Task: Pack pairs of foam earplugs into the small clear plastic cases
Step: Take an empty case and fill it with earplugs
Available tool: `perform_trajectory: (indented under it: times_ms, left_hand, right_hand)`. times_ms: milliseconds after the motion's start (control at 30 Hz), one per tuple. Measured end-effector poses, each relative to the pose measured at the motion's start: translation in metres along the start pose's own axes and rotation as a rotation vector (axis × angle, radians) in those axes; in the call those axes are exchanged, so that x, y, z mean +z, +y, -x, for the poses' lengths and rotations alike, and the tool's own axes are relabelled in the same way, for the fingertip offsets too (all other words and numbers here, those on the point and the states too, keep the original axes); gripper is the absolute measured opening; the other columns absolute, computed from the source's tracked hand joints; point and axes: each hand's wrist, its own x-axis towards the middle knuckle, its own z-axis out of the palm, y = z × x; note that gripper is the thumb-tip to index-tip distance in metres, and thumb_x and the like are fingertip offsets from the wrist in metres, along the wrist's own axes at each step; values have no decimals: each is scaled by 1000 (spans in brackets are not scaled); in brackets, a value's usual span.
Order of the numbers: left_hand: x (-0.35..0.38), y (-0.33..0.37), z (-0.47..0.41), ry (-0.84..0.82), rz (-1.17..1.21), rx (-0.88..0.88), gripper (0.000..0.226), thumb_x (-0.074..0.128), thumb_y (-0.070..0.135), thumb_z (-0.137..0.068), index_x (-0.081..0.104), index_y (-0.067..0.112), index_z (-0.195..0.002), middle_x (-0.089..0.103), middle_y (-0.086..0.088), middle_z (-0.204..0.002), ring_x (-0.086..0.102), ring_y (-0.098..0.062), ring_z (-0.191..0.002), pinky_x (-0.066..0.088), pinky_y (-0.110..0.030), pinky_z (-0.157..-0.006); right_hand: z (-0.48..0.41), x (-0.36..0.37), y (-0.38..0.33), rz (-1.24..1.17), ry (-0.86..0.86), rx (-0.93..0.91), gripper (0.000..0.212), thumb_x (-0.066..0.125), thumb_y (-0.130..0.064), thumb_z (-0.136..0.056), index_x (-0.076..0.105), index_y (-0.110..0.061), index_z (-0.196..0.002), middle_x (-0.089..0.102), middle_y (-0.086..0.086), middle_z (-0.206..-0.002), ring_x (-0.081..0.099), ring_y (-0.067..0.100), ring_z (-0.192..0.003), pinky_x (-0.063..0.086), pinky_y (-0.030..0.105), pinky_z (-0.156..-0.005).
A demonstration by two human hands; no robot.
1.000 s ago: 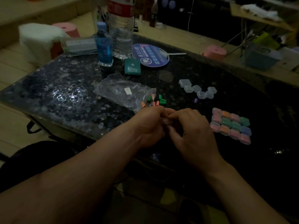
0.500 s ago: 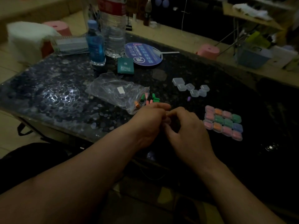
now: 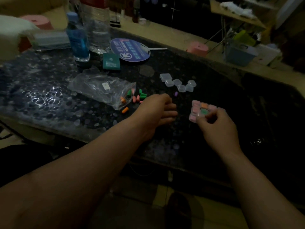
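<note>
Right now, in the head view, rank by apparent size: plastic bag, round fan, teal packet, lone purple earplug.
1. plastic bag
2. round fan, though it lies farther off
3. teal packet
4. purple earplug

My hands are no longer pressed together in front of me. My right hand [image 3: 216, 125] is now out at the block of filled cases [image 3: 196, 107], pinching a small clear case [image 3: 200, 115] at its near edge. My left hand [image 3: 156, 111] has drawn away, fingers relaxed, just beside the loose earplugs [image 3: 139, 96].
</note>
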Motion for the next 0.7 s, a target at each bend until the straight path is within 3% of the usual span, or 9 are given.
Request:
perform_trajectory:
  times_ms: [133, 233, 433, 633, 700]
  left_hand:
    - [-6, 2, 4, 22, -23, 7, 23, 49, 24, -103, 65, 11, -112, 73, -9, -105, 72, -24, -93, 61, -40, -89]
    - [-4, 3, 7, 30, -25, -4, 24, 48, 25, -103, 66, 11, -113, 73, -8, -100, 71, -21, -87, 60, -39, -87]
    - [-3, 7, 11, 41, -29, 17, 26, 49, 22, -102, 66, 9, -116, 72, -9, -103, 69, -24, -93, 58, -40, -93]
    - [-11, 13, 6, 56, 25, 18, 23, 49, 21, -101, 67, 9, -110, 72, -9, -98, 67, -23, -87, 56, -38, -87]
    - [-14, 15, 4, 69, 34, 15, 22, 50, 22, -100, 68, 10, -106, 74, -8, -97, 69, -21, -84, 58, -36, -83]
  right_hand:
    - [-4, -3, 19, 156, -135, 127, 29, 66, -49, -94, 55, -23, -91, 66, 4, -90, 62, 27, -79, 55, 43, -74]
    - [1, 7, 18, 228, -193, 104, 26, 63, -47, -92, 53, -23, -90, 61, 2, -87, 60, 27, -80, 48, 38, -69]
    - [5, 26, 13, 359, -99, 2, 24, 56, -46, -91, 51, -23, -86, 63, 2, -90, 63, 32, -82, 55, 44, -77]
    - [2, 23, 19, 307, -10, -32, 34, 60, -57, -95, 50, -27, -85, 60, -1, -88, 54, 26, -81, 50, 41, -76]
    - [-4, 23, 19, 276, 28, -55, 35, 60, -60, -98, 50, -28, -87, 63, -2, -91, 59, 27, -83, 52, 41, -76]
